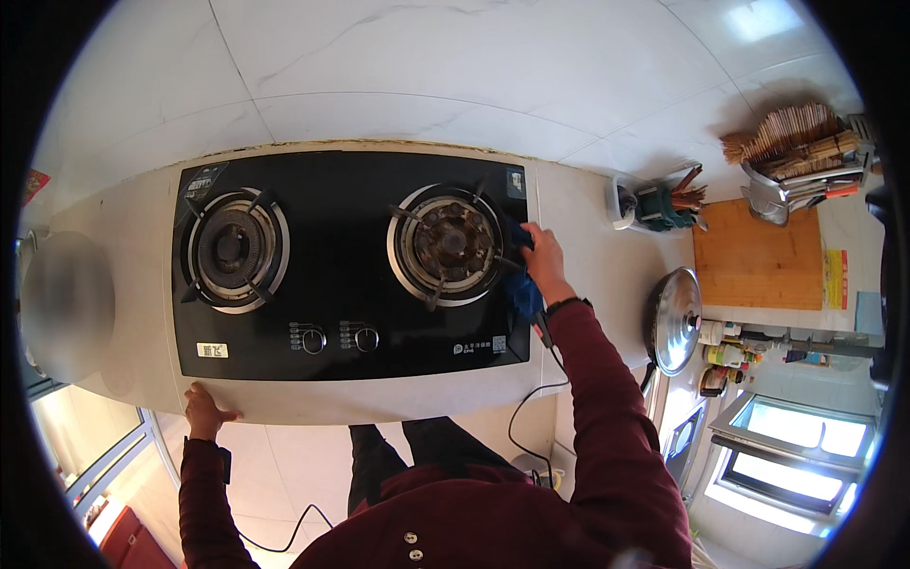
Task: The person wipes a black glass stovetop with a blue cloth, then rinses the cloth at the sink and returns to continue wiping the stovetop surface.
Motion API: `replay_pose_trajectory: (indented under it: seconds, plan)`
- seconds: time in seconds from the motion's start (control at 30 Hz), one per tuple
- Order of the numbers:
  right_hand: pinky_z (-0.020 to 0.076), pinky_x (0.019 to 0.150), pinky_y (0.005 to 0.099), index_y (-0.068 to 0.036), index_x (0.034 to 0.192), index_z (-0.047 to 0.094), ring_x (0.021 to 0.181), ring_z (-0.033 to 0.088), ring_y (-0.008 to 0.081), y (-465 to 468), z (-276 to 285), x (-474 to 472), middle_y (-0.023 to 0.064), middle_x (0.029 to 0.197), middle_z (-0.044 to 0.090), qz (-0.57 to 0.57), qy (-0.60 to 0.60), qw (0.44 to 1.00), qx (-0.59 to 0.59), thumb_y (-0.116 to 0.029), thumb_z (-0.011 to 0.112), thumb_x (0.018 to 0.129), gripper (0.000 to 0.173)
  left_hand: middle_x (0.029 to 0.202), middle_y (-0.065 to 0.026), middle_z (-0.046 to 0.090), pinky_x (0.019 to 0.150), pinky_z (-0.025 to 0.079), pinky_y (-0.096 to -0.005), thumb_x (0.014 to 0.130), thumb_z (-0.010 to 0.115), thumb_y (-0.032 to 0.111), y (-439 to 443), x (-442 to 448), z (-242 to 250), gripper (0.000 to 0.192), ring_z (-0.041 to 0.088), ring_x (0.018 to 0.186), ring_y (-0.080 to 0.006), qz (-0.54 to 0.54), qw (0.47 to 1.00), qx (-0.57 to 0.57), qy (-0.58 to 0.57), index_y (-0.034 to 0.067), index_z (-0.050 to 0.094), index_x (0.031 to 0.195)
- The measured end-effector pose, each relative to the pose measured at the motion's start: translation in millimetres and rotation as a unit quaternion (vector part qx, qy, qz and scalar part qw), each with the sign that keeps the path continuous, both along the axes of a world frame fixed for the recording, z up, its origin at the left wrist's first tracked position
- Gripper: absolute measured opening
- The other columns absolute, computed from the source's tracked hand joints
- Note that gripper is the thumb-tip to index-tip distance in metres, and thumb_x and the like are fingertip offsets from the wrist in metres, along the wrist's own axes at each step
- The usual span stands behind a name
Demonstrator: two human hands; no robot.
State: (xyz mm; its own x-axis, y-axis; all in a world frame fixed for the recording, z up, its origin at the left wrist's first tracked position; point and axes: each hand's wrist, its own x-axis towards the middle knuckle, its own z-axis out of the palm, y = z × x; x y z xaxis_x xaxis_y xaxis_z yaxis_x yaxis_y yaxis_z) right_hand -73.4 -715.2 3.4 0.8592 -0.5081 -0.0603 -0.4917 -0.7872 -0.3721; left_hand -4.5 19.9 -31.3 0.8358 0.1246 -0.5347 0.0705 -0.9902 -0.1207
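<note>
A black glass two-burner gas cooktop is set into the pale countertop before me. My right hand grips a dark blue cloth at the cooktop's right edge, beside the right burner. Part of the cloth is hidden under the fingers. That burner looks brown and stained; the left burner is darker. Two control knobs sit near the front of the glass. With thumb and fingers apart, my left hand rests on the counter's front edge, left of the knobs, and holds nothing.
To the right stand a lidded pan, a utensil holder and a wooden cutting board. Bamboo brushes and ladles hang beyond. A black cable dangles by my right forearm. White wall tiles rise behind the cooktop.
</note>
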Motion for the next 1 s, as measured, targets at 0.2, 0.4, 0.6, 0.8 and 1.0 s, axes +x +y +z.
replay_pose_trajectory:
  seconds: [0.2,0.4,0.6,0.8,1.0]
  plan:
    - [0.0505,0.082,0.0486,-0.02,0.118,0.058,0.098,0.06,0.0406,-24,-10,103,0.0196,0.102,0.059,0.042,-0.002,0.999,-0.025,-0.009,0.074,0.078,0.044,0.117,-0.0223,0.051,0.088,0.054,-0.0434,0.036,0.101,0.027,-1,-1,3,0.107,0.061,0.106,-0.0394,0.027,0.999,-0.025,0.004,0.0,0.036,0.117]
    - [0.0551,0.065,0.0402,-0.012,0.127,0.053,0.068,0.067,0.0311,-40,8,105,0.0185,0.098,0.059,0.059,0.067,0.978,0.191,-0.007,0.073,0.08,0.051,0.116,-0.0212,0.052,0.088,0.054,-0.0436,0.035,0.101,0.025,-6,-1,10,0.104,0.061,0.104,-0.0389,0.023,1.0,-0.021,-0.005,0.0,0.037,0.114]
    - [0.0551,0.065,0.0357,-0.008,0.134,0.047,0.066,0.067,0.0283,-41,32,61,0.0202,0.102,0.056,0.07,0.115,0.96,0.247,-0.007,0.074,0.08,0.06,0.118,-0.0226,0.052,0.089,0.054,-0.0445,0.036,0.1,0.024,-11,2,13,0.104,0.062,0.104,-0.0402,0.035,0.999,-0.017,0.014,0.0,0.037,0.115]
    - [0.0502,0.086,0.0446,-0.021,0.142,0.038,0.098,0.059,0.0398,-30,44,48,0.0198,0.111,0.05,0.148,0.081,0.984,0.062,-0.011,0.077,0.076,0.077,0.119,-0.0236,0.052,0.09,0.053,-0.0454,0.036,0.1,0.024,-9,1,12,0.105,0.061,0.106,-0.0417,0.035,0.999,-0.014,0.015,0.0,0.037,0.116]
    - [0.0507,0.084,0.0463,-0.02,0.131,0.046,0.097,0.058,0.0433,-14,36,28,0.0208,0.11,0.047,0.209,0.084,0.973,0.044,-0.007,0.075,0.076,0.064,0.118,-0.0224,0.051,0.09,0.052,-0.0471,0.035,0.1,0.025,-5,-1,10,0.107,0.06,0.105,-0.0425,0.031,0.999,-0.039,-0.004,0.0,0.037,0.117]
